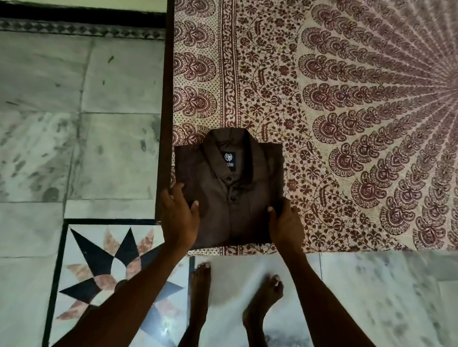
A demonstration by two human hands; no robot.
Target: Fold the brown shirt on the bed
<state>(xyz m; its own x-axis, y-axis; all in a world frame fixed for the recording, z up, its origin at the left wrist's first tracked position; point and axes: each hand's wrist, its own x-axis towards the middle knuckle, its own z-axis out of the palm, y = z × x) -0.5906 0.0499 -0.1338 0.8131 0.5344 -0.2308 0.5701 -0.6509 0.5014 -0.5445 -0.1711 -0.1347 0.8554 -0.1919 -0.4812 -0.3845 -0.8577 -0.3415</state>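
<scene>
The brown shirt lies folded into a neat rectangle at the near left corner of the bed. Its collar and black label face up and point away from me, and its buttons are fastened. My left hand grips the shirt's lower left edge, thumb on top. My right hand grips the lower right edge the same way. Both hands hold the folded shirt from its sides, and the fingers underneath are hidden.
The bed carries a cream sheet with a maroon floral and mandala print. Marble floor surrounds it on the left and near side, with a black star inlay. My bare feet stand at the bed's edge.
</scene>
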